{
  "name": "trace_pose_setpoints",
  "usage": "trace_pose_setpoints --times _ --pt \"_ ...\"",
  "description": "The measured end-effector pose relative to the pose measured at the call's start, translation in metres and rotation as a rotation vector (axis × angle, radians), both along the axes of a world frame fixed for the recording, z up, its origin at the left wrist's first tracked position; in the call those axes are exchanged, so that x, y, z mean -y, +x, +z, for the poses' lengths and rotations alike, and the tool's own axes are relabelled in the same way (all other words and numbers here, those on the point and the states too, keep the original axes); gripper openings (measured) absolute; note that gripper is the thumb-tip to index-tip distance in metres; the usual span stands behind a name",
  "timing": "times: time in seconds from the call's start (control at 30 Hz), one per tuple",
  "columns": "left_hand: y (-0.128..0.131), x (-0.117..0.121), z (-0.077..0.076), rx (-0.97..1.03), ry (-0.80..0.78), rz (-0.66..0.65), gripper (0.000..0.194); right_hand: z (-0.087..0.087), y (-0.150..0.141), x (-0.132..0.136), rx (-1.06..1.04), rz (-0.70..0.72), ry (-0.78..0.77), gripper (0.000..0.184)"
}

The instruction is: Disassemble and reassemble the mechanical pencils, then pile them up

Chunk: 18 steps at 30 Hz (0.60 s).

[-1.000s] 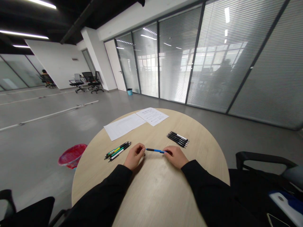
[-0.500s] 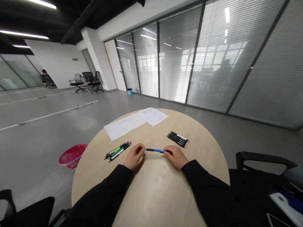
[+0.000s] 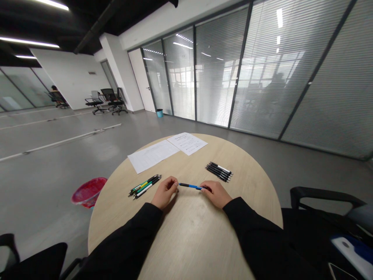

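Note:
A blue and black pen [image 3: 190,186] lies level between my two hands over the round wooden table [image 3: 189,233]. My right hand [image 3: 215,193] is closed around the pen's right end. My left hand [image 3: 164,191] is curled, with its fingertips at the pen's left tip. A bundle of green, yellow and white pens [image 3: 145,184] lies just left of my left hand. A row of black pens [image 3: 219,171] lies beyond my right hand.
Two printed paper sheets [image 3: 167,149] lie at the table's far side. A red bin [image 3: 89,191] stands on the floor to the left. Black chair arms [image 3: 323,194] are at the right and lower left. Glass partitions with blinds run behind.
The pen and both hands have shifted very slightly to the left; otherwise nothing has moved.

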<state>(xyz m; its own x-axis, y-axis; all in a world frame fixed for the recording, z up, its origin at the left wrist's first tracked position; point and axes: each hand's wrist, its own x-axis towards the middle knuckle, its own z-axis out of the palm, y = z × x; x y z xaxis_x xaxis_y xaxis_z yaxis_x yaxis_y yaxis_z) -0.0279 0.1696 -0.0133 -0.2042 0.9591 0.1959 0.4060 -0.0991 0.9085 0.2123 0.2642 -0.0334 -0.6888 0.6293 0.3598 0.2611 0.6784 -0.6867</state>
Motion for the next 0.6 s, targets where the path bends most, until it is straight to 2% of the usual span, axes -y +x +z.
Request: trace_pose_setpoints --times 0.3,0.6 --pt "0.0004 -0.0004 -0.0002 0.087 -0.019 -0.017 0.025 0.0006 0.0007 0.0005 -0.047 -0.01 -0.004 0.014" --pt "-0.0045 -0.0018 -0.0035 -0.08 0.037 -0.02 0.023 0.0001 0.0014 0.0006 -0.026 0.0 0.003 0.014"
